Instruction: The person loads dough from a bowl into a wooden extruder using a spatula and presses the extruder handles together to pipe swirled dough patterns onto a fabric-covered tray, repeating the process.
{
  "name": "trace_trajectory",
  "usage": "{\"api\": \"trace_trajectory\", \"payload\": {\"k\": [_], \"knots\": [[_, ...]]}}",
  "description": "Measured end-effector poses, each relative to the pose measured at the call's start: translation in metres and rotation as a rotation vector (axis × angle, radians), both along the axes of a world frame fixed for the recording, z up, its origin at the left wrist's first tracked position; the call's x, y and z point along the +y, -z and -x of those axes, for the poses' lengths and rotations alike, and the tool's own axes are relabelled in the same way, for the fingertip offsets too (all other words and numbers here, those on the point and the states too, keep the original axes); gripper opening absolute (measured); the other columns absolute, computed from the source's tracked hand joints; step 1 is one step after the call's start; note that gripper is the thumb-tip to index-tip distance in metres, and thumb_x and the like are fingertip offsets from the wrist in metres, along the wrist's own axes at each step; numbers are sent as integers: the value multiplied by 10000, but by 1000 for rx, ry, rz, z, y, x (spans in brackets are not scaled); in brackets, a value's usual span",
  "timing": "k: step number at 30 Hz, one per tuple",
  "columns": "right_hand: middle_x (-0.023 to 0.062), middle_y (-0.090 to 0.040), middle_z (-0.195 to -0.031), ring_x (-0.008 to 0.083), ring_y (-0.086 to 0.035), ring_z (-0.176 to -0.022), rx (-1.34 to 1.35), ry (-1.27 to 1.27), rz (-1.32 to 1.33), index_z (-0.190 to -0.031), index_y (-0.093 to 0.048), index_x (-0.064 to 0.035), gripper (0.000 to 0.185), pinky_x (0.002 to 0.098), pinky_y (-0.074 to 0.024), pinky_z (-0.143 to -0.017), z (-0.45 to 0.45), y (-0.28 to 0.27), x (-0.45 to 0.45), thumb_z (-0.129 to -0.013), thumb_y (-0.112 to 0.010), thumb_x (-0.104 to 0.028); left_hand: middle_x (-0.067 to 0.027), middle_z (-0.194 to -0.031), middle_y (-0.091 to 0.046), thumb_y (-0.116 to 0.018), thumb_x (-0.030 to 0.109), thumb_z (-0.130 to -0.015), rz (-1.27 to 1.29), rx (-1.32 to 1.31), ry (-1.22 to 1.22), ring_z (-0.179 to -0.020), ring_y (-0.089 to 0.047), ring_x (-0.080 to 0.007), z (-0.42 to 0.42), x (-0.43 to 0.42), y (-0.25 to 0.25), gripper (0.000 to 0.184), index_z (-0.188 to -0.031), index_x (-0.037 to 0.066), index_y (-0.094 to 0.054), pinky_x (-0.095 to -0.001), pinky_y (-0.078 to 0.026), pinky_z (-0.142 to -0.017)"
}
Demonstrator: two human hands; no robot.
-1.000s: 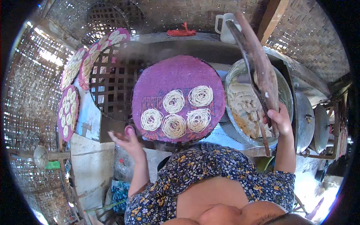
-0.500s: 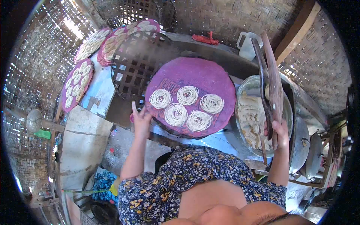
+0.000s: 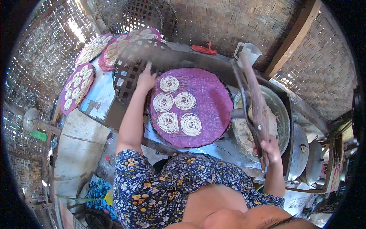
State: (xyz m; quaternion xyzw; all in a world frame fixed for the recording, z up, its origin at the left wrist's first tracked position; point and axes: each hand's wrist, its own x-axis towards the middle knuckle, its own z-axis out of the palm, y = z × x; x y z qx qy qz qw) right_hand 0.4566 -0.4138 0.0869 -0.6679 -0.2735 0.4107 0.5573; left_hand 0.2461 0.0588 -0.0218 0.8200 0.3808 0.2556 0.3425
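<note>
A round tray covered in purple cloth (image 3: pixel 213 87) lies in front of me, with several coiled noodle nests (image 3: pixel 185 101) on its left half. My left hand (image 3: pixel 145 80) is at the tray's upper left rim with a finger stretched out; it looks open, and whether it touches the rim I cannot tell. My right hand (image 3: pixel 270 148) grips the lower ends of a two-handled wooden press (image 3: pixel 256 99), held over a basin (image 3: pixel 284 114) of pale dough (image 3: pixel 242 131). The press's grey cylinder (image 3: pixel 238 113) reaches the tray's right edge.
A dark woven lattice tray (image 3: pixel 126 76) stands left of the tray, under steam. Further left are purple trays of noodle nests (image 3: pixel 78 87). Behind stand a clear jug (image 3: pixel 249 53) and a red plastic bag (image 3: pixel 204 49). Metal pots (image 3: pixel 299 152) are at the right.
The tray has turned clockwise, bringing the nests from its lower part to its left side. My left hand has moved up along the rim. The press has shifted left.
</note>
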Motion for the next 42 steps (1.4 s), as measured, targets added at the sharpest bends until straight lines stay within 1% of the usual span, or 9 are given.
{"api": "trace_trajectory", "payload": {"k": [1, 3, 5, 8, 11, 16, 29, 35, 42], "knots": [[89, -569, -700, 162, -541, -557, 22, -37, 2, -906, -551, 61, 664, 273, -436, -492, 3, -1, 3, -601, -694, -512, -202, -1308, -409, -498, 267, -883, -208, 53, -67, -1175, -439, -287, -18, -24, -32, 673, -1407, 79, -119, -383, -379, -928], [92, -569, -708, 164, -545, -567, 79, -110, 21, -901, -551, 63, 676, 271, -438, -503, 10, -2, 10, -593, -695, -521, -212, -1277, -440, -337, 547, -886, 448, -687, 283, -1156, -445, -350, -58, -82, -78, 696, -1369, 53, -251, -462, -308, -984], [96, -570, -713, 168, -547, -564, 73, -258, 55, -920, -552, 55, 777, 269, -426, -493, 13, 0, 18, -615, -624, -657, -209, -1226, -489, -198, 700, -812, 1421, -1122, 1148, -1113, -472, -374, -88, -102, -102, 829, -1312, 60, -365, -498, -319, -960], [99, -582, -720, 173, -548, -529, 111, -375, 19, -971, -541, 32, 859, 268, -405, -446, 16, 8, 27, -662, -470, -766, -131, -1004, -594, -210, 709, -806, 1301, -1248, 776, -929, -545, -320, -99, -150, -151, 818, -1286, 74, -402, -460, -373, -888], [98, -593, -735, 162, -552, -517, 170, -314, 132, -968, -544, 13, 775, 266, -416, -436, 10, -2, 32, -755, -396, -717, -28, -771, -539, -237, 707, -806, 1407, -1385, 1090, -741, -516, -238, -118, -131, -117, 804, -1275, 81, -423, -420, -402, -793], [84, -586, -713, 152, -556, -550, 61, -350, 308, -897, -552, -2, 572, 281, -454, -462, -12, 11, 46, -880, -367, -544, 40, -548, -350, -283, 736, -776, 1414, -1416, 642, -525, -414, -160, -123, -131, -75, 815, -1277, 108, -418, -395, -407, -655], [12, -517, -600, 95, -506, -530, -391, -311, 323, -864, -598, 1, 450, 250, -416, -468, -3, -33, 38, -821, -528, -442, 89, -464, -296, -336, 630, -845, 1216, -1549, 696, -432, -333, -69, -97, -145, -109, 618, -1095, 123, -588, -264, -374, -549], [32, -544, -622, 100, -522, -539, -270, -368, 231, -953, -602, 5, 473, 254, -427, -484, 10, -33, 29, -807, -560, -443, 52, -437, -284, -219, 642, -863, 1195, -1501, 859, -390, -330, -113, -72, -155, -128, 653, -1051, 135, -586, -318, -378, -531], [102, -616, -712, 170, -597, -663, -652, -347, 289, -1092, -572, -9, 622, 301, -468, -629, 3, -68, 19, -770, -556, -541, 51, -427, -274, -237, 634, -864, 1191, -1584, 991, -379, -331, -111, -85, -165, -133, 627, -1030, 139, -583, -319, -376, -508]]}}
